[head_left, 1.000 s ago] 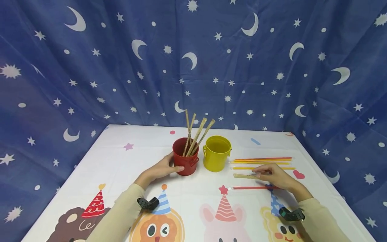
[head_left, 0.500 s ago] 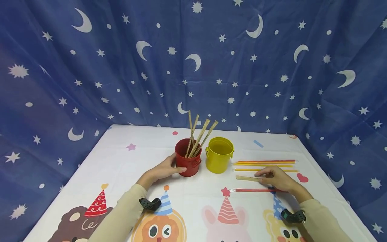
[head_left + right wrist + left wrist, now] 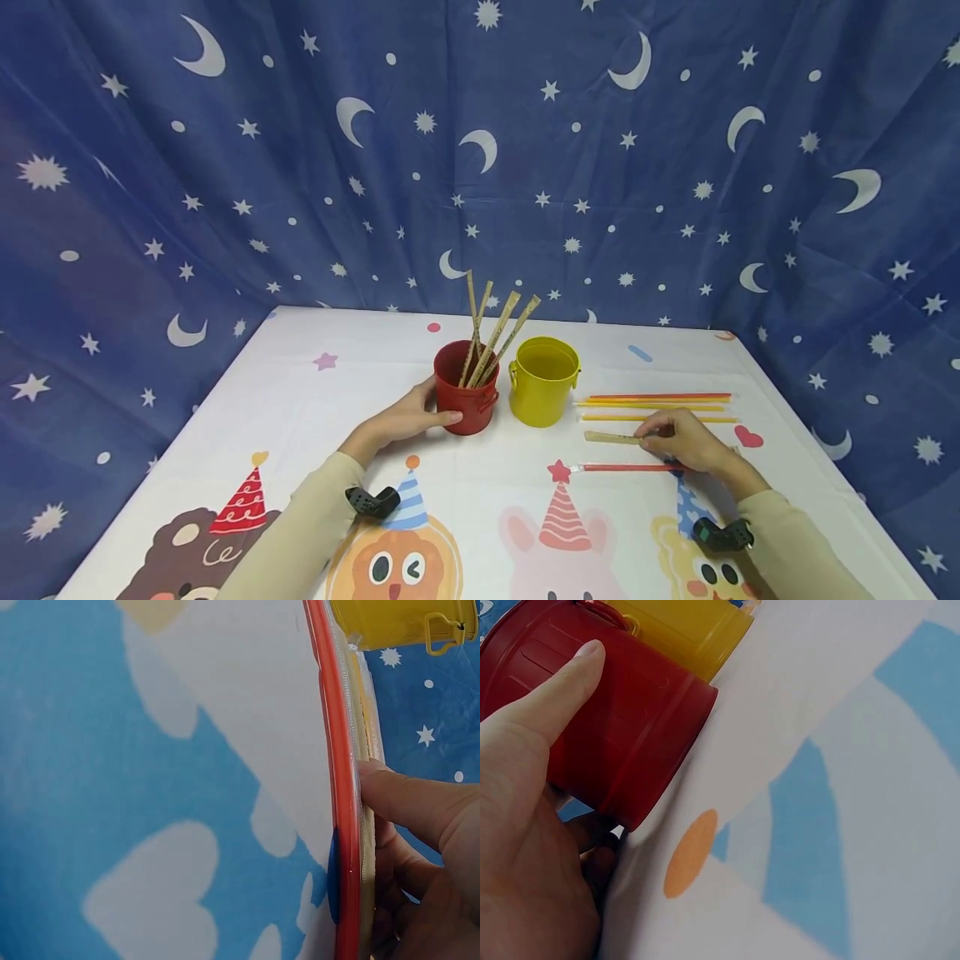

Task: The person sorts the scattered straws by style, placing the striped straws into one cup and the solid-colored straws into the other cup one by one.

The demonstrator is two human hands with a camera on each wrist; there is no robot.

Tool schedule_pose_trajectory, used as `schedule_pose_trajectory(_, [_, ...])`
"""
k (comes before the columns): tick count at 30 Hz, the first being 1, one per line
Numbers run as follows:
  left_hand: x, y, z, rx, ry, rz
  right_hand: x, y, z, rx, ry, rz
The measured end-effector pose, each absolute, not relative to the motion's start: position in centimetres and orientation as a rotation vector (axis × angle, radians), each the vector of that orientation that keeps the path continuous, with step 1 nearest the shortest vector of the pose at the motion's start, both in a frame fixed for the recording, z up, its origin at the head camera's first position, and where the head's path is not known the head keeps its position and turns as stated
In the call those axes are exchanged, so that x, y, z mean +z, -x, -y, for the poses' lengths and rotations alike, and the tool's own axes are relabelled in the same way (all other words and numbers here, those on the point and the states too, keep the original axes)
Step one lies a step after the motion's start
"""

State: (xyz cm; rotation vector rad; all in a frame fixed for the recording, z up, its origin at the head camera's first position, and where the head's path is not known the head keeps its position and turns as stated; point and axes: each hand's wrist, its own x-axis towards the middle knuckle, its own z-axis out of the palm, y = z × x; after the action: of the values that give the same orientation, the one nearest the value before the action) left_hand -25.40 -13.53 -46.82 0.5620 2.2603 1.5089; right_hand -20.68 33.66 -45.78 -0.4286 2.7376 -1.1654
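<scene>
My left hand (image 3: pixel 401 417) grips the red bucket (image 3: pixel 467 412) from its left side, thumb across the front wall; the other fingers pass behind it. Several tan paper-wrapped sticks (image 3: pixel 491 346) lean to the right out of this bucket. Close beside it stands a yellow bucket (image 3: pixel 542 400). At the right my right hand (image 3: pixel 682 437) pinches another slim tan paper-wrapped stick (image 3: pixel 611 437) between thumb and fingers, low over the table. In the right wrist view the thumb lies against the tan stick (image 3: pixel 367 885), behind a red straw (image 3: pixel 345 825) in a clear wrapper.
Red, orange and yellow wrapped straws (image 3: pixel 652 407) lie side by side beyond my right hand. A single red straw (image 3: pixel 622 467) lies nearer me. The white cartoon-print tablecloth (image 3: pixel 337 333) ends at a blue star-and-moon curtain (image 3: pixel 525 167).
The head view has shifted slightly. My right fingers have moved a little rightward along the tan stick. My left hand keeps its hold on the red bucket.
</scene>
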Motion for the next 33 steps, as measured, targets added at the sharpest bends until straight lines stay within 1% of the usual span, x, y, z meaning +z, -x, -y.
schedule_pose_trajectory(14, [-46.8, 25.4, 13.2, 1.513, -0.571, -2.256, -44.4, 20.7, -33.9, -1.062, 0.422, -2.812])
schedule_pose_trajectory(21, [-46.8, 25.6, 13.3, 1.514, -0.596, -2.266, -43.1, 20.8, -33.1, -1.181, 0.451, -2.783])
schedule_pose_trajectory(28, [-46.8, 25.8, 13.4, 1.507, -0.594, -2.272, -42.1, 21.1, -32.1, -1.231, 0.380, -2.729])
schedule_pose_trajectory(33, [-47.0, 25.7, 13.7, 1.491, -0.574, -2.279, -41.5, 21.1, -31.7, -1.289, 0.405, -2.684])
